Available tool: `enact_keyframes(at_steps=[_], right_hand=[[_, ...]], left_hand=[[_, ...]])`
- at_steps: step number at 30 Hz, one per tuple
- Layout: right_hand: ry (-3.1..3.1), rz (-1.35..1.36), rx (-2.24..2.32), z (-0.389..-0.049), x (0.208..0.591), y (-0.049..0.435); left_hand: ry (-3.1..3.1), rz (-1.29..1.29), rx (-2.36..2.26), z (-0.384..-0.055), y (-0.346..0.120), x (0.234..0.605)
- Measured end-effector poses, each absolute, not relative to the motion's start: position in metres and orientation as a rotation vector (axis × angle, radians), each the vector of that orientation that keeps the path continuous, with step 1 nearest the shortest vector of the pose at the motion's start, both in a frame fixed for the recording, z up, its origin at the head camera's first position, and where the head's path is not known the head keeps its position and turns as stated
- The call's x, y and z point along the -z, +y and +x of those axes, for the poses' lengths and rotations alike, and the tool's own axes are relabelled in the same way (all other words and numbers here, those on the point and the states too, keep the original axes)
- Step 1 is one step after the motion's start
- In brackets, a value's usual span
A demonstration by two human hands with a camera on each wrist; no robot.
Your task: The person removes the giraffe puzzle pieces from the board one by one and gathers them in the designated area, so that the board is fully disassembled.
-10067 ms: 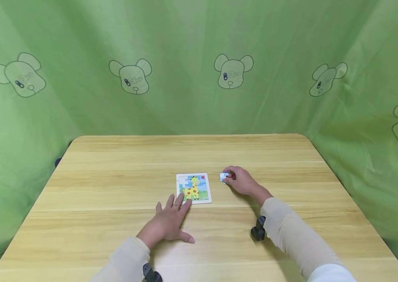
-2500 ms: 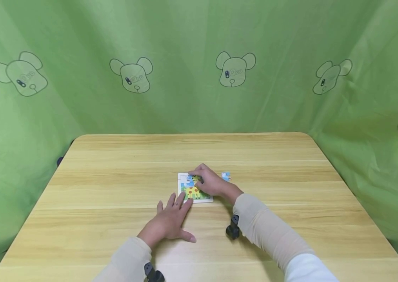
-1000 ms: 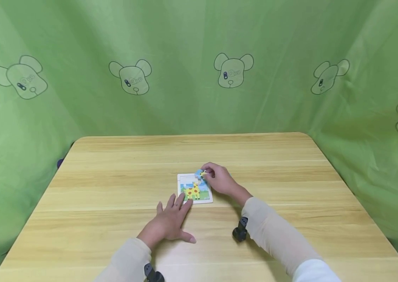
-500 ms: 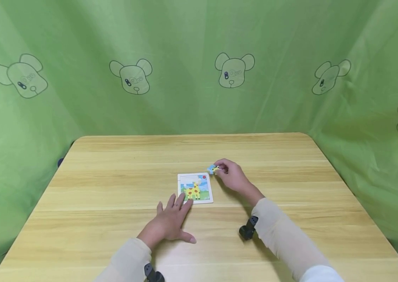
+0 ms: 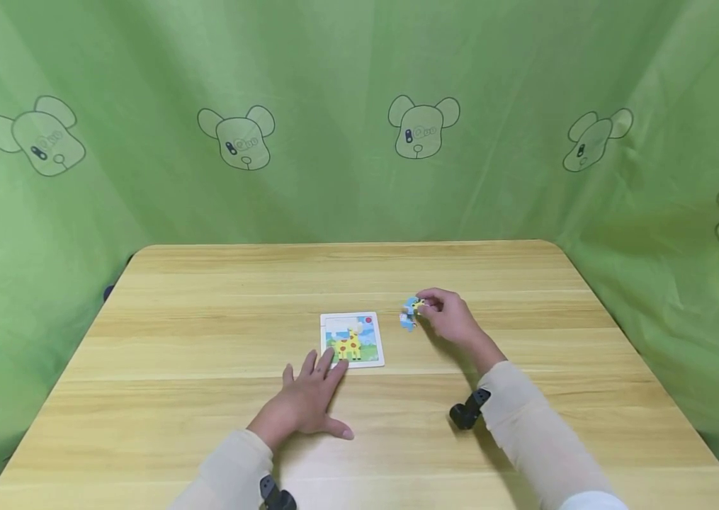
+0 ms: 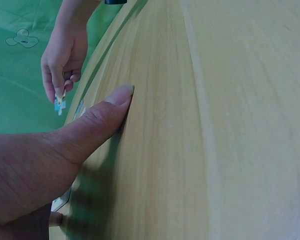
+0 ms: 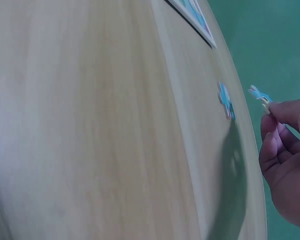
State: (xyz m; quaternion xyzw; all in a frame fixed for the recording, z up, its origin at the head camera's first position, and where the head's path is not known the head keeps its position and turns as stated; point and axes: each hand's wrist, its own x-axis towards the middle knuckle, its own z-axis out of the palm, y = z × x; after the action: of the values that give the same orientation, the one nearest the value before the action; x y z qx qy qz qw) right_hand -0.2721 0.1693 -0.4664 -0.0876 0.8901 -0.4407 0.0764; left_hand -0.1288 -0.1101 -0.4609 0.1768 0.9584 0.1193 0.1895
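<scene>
Since half a second ago the right hand (image 5: 451, 317) has moved towards the right edge of the pale wood-grain desk (image 5: 206, 319), taking a small blue-and-yellow jigsaw piece (image 5: 414, 304) with it. The left hand (image 5: 304, 404) lies spread, fingertips on the near-left corner of a flat, square, white-framed giraffe puzzle (image 5: 359, 343), between the desk's left and right edges. The puzzle shows a yellow, red-spotted giraffe on blue and green, its far-left part bare and pale; being square, it has no long axis. The right hand pinches its piece between thumb and fingers, raised off the desk, well right of the puzzle. A small blue-and-white jigsaw piece (image 5: 406, 321) lies just on the near side of it, far closer to the right hand.
</scene>
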Motion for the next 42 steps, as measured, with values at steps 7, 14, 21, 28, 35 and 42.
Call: enact_keyframes(at_steps=[7,14,21,28,35,42], right_hand=[[2.732,-0.271,1.21,-0.27,0.471,0.188],[2.779,-0.282,1.129,-0.268,0.476,0.201],[2.827,-0.303,1.041,-0.268,0.482,0.208],[2.85,-0.346,0.998,-0.268,0.483,0.21],[2.868,-0.363,0.985,-0.267,0.484,0.208],[2.888,-0.408,0.958,-0.266,0.487,0.208]], left_hand=[[2.689,0.503,-0.331,-0.128,-0.11,0.461],[2.692,0.508,-0.339,-0.128,-0.109,0.461],[2.691,0.506,-0.338,-0.128,-0.11,0.462],[2.691,0.503,-0.336,-0.128,-0.11,0.462],[2.692,0.502,-0.332,-0.128,-0.11,0.462],[2.694,0.505,-0.335,-0.128,-0.11,0.462]])
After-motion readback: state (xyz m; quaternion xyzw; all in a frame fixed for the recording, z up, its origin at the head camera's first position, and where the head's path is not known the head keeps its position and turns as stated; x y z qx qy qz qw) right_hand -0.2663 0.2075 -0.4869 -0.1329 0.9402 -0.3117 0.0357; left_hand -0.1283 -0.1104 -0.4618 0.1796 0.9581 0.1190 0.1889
